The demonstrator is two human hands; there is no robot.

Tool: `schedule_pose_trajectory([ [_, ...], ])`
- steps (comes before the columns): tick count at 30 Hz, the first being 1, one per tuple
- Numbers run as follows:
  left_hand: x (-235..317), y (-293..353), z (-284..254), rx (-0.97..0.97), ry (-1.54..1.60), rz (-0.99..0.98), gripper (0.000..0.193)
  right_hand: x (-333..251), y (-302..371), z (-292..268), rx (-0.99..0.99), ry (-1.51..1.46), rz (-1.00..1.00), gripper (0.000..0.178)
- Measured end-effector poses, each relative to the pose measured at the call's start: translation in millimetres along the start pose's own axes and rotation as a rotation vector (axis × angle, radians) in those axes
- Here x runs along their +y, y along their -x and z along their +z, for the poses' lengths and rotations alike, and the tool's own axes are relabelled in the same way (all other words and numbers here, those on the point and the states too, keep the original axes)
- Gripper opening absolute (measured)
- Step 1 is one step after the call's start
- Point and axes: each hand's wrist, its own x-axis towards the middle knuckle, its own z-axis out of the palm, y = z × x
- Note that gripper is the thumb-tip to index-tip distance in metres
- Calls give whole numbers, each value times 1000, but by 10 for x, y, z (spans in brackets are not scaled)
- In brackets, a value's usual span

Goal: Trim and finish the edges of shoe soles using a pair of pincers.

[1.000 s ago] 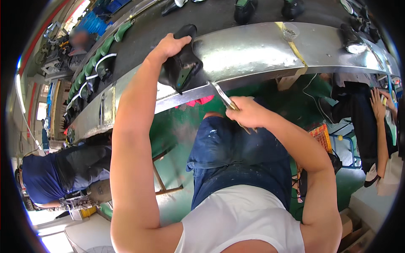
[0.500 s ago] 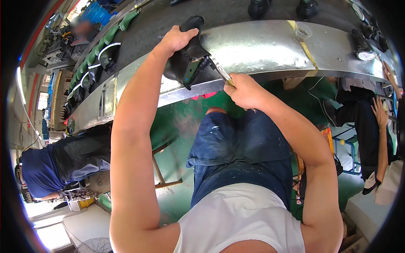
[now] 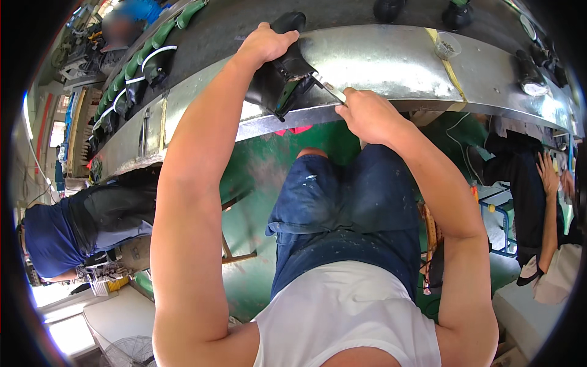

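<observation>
My left hand (image 3: 267,45) is closed around a black leather shoe upper (image 3: 264,87), pressing it against the metal-edged bench. Its rounded toe points away from me, and a dark green piece, apparently a shoe last, shows inside its open near end. In my right hand (image 3: 372,115) are metal pincers (image 3: 331,89), with my fingers wrapped round the handles. The pincers' dark jaws touch the upper's right edge; whether they grip the leather I cannot make out.
The bench's shiny metal edge (image 3: 379,67) runs across in front of me. A clear cup (image 3: 448,46) of small bits stands on it. Green shoe lasts (image 3: 162,35) line the far left; black shoes (image 3: 455,15) stand behind. People sit at left (image 3: 58,235) and right (image 3: 529,183).
The shoe, both hands and the pincers appear slightly farther right and up in view. My right hand has turned somewhat, showing more of its back. The jaws remain at the upper's edge.
</observation>
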Motion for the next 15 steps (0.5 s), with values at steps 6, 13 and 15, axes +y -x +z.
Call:
schedule_pose_trajectory([
  [6, 157, 220, 69, 47, -197, 29, 87, 171, 552, 252, 88, 5, -23, 20],
  [13, 111, 229, 91, 31, -171, 52, 85, 50, 1293, 429, 2, -126, -55, 18],
  [15, -3, 98, 87, 120, -153, 116, 85, 331, 1559, 535, 24, -233, 0, 20],
])
